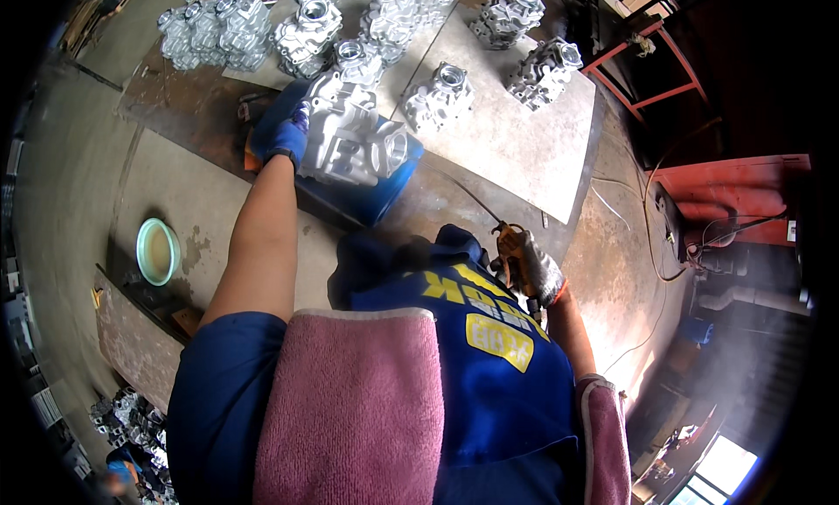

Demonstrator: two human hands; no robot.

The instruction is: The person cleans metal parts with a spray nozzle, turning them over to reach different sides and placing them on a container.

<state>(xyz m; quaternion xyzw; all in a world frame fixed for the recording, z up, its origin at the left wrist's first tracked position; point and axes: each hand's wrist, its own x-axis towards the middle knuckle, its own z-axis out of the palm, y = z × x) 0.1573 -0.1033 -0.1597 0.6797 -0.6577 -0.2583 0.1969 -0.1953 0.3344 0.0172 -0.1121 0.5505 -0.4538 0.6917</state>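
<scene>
My left hand (290,139), in a blue glove, grips the left side of a large silver metal casting (350,142) with a round opening at its right end. The casting rests tilted on a blue plastic container (377,206). Lower right, near my apron, my right hand (540,273) wears a pale grey glove. Its fingers are wrapped around an orange air blow gun (510,243). The gun's long thin nozzle points up and left toward the casting, with a gap between them.
Several similar castings (441,98) stand on a pale sheet and brown boards beyond the container. A green basin (158,251) holding cloudy liquid sits on the floor at left. A red metal frame (651,68) and a hose (648,208) are at right. More metal parts (131,426) lie lower left.
</scene>
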